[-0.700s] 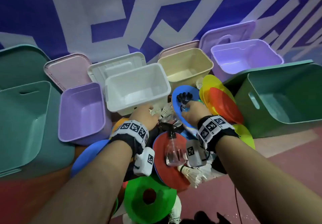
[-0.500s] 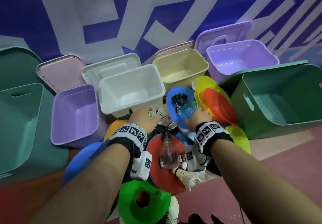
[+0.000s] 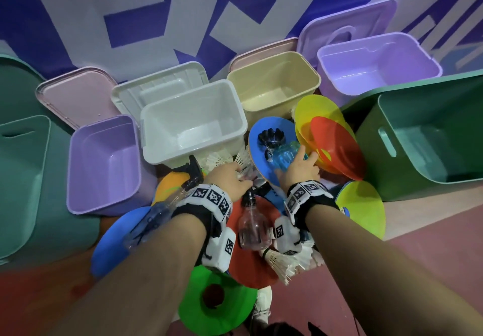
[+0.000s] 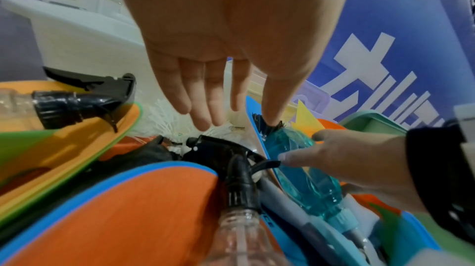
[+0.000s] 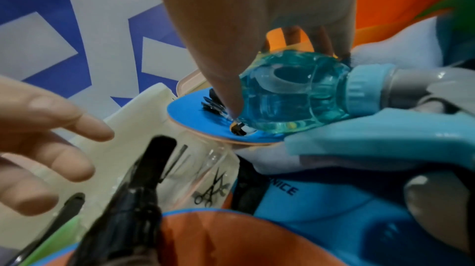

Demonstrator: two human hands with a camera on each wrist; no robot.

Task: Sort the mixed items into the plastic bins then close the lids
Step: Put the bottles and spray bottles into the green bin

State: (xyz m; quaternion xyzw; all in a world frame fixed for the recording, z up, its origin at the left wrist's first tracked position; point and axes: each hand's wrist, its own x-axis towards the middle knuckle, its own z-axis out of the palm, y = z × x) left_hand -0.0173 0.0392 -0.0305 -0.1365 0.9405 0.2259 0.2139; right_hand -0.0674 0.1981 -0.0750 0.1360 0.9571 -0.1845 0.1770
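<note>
My right hand [image 3: 300, 164] grips a translucent blue spray bottle [image 3: 285, 156] that lies on a blue paddle [image 3: 261, 131]. In the right wrist view the thumb [image 5: 221, 79] and fingers curl round the bottle's body [image 5: 290, 95]. A black shuttlecock [image 3: 270, 137] sits just beyond it. My left hand [image 3: 239, 176] hovers with straight fingers [image 4: 200, 106] over white shuttlecocks [image 4: 164, 120] and the black trigger of a clear spray bottle [image 4: 231, 154]; it holds nothing. Open bins stand behind: white [image 3: 154, 116], cream [image 3: 235, 79], purple [image 3: 75, 152].
Another purple bin [image 3: 433, 66] and two green bins [image 3: 41, 152] [image 3: 371, 131] ring the pile, with lids leaning on the wall. Flat cones in green [image 3: 230, 307], red [image 3: 245, 265] and yellow [image 3: 363, 207], a second clear spray bottle [image 3: 162, 207] and white shuttlecocks [image 3: 285, 260] lie below my wrists.
My right hand has closed round the blue spray bottle, which now shows more fully above the paddle. The left hand stays near the shuttlecocks by the white bin.
</note>
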